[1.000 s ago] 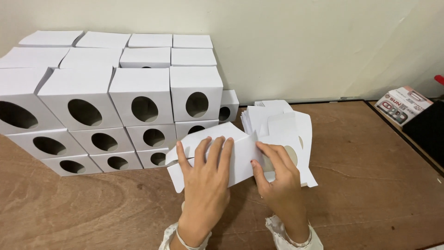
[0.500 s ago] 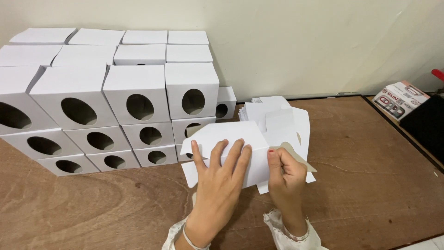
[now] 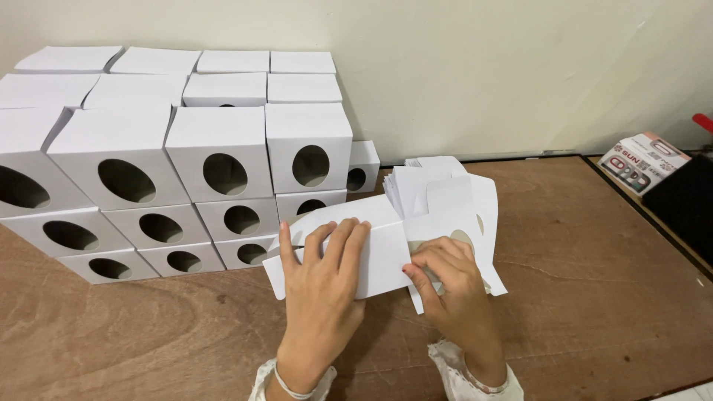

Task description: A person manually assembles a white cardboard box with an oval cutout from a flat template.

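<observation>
Your fingers lie spread and nearly flat: your left hand [image 3: 321, 297] presses palm-down on a flat white cardboard box blank [image 3: 349, 249], with all the fingertips resting on its upper face and nothing gripped between them. Your right hand [image 3: 453, 286] sits just to the right, fingers curled over the blank's right-hand part, where the thumb and forefinger pinch at a fold close to an oval cut-out [image 3: 462, 238]; whether they hold the card fully cannot be told, since the fingers cover the edge.

That blank lies on the wooden table [image 3: 594, 297], near the middle, tilted so its left end points toward you. Beneath and just beyond it, on the far right side, rests a loose stack of more white blanks [image 3: 427, 182], fanned unevenly and touching the one under your hands.

To the left, reaching to the far wall [image 3: 483, 67], stands a wall of folded white boxes [image 3: 223, 160], each with an oval window in its front, piled three high and several rows deep. One smaller-looking box [image 3: 362, 167] sits at the right end of that pile, just beside the loose stack.

At the far right edge of the table lies a small printed carton [image 3: 642, 160], next to a dark object [image 3: 687, 204], well apart from your hands.
</observation>
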